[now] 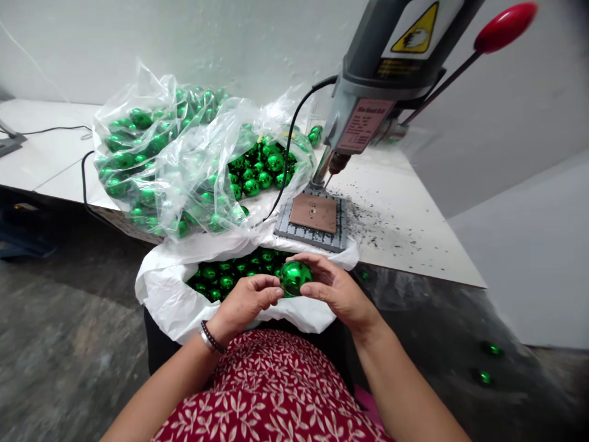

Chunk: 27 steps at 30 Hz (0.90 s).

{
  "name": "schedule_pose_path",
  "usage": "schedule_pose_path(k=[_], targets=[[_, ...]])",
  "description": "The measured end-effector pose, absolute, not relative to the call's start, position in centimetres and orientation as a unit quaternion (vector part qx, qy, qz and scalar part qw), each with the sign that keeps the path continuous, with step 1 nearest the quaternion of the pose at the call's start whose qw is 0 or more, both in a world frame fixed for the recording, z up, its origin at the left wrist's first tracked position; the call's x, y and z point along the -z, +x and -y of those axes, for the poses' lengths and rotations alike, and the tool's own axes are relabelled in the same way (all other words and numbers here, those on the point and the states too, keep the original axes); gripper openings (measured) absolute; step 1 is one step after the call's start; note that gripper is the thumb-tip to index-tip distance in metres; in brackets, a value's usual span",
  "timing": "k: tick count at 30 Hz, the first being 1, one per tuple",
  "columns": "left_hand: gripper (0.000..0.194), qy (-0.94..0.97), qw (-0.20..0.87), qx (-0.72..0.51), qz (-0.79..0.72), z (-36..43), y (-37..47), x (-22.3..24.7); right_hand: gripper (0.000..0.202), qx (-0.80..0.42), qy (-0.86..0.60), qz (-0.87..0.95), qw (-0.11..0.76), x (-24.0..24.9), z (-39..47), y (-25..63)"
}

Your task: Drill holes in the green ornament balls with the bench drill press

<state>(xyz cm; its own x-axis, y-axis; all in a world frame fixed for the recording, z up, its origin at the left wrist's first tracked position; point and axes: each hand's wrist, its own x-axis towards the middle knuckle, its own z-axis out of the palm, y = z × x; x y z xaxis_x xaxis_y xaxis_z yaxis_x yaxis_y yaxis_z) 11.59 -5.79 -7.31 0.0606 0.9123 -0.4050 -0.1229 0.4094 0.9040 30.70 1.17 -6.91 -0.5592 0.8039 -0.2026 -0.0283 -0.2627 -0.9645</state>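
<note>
A green ball (296,278) is held by the left hand (252,302) and the right hand (338,291) in front of a bench drill (368,104).

The ball's left edge is pinched by the left thumb and finger, while its right side is cupped by the half-curled right hand. Just beneath, in front of the drill, an open white bag (168,310) is stocked with green balls. More are contained in clear bags (188,166) left of the drill, one mouth spread towards it. Two loose balls (485,377) are seen on the floor, right of the drill.
</note>
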Motion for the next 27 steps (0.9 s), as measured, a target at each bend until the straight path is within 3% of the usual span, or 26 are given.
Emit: schedule_pose_path(k=[8, 17, 27], targets=[[0.044, 0.404, 0.606, -0.424, -0.538, 6.1, 11.2, 8.6, 0.084, -0.661, -0.387, 0.576, 0.287, 5.7, 0.1, 29.5], [0.044, 0.403, 0.582, -0.451, -0.543, 5.8, 11.2, 7.8, 0.077, -0.642, -0.383, 0.597, 0.293, 6.3, 0.7, 29.3], [0.042, 0.429, 0.565, -0.440, -0.551, 5.5, 11.2, 7.8, 0.054, -0.579, -0.370, 0.641, 0.341, 8.1, 0.8, 30.5]])
